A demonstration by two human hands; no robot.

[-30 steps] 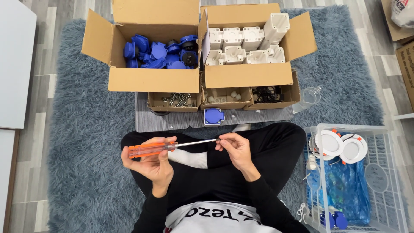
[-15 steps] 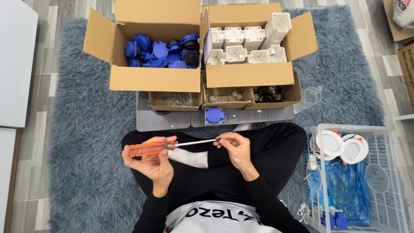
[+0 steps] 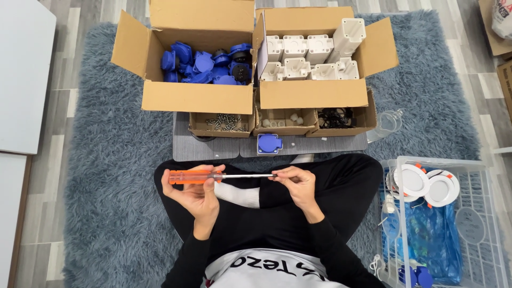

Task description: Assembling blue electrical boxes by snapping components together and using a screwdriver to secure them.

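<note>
A person sits cross-legged on a shaggy grey-blue rug [image 3: 106,176], and above the lap the left hand [image 3: 196,194] clenches around the orange handle of a screwdriver [image 3: 213,176], which lies level from left to right. The right hand [image 3: 297,184] pinches the tip end of the metal shaft between thumb and fingertips; whether anything small sits at the tip cannot be told. To the right of the knees stands a clear plastic crate [image 3: 482,170] holding round white light fittings [image 3: 426,184] above a crumpled blue plastic bag [image 3: 432,240]. Just past the knees lies a grey board [image 3: 213,150], and on its near edge rests a single blue socket part [image 3: 269,143]. Behind it, three small open cardboard trays stand in a row: the left tray [image 3: 221,125] holds screws, the middle tray [image 3: 284,121] small white pieces, the right tray [image 3: 341,118] black parts. A clear plastic jug [image 3: 388,124] lies just right of them on the rug. Farthest away, two large cardboard boxes stand side by side, touching: the left box [image 3: 197,96] is full of blue socket parts, the right box [image 3: 314,92] full of white plastic housings [image 3: 314,56].
</note>
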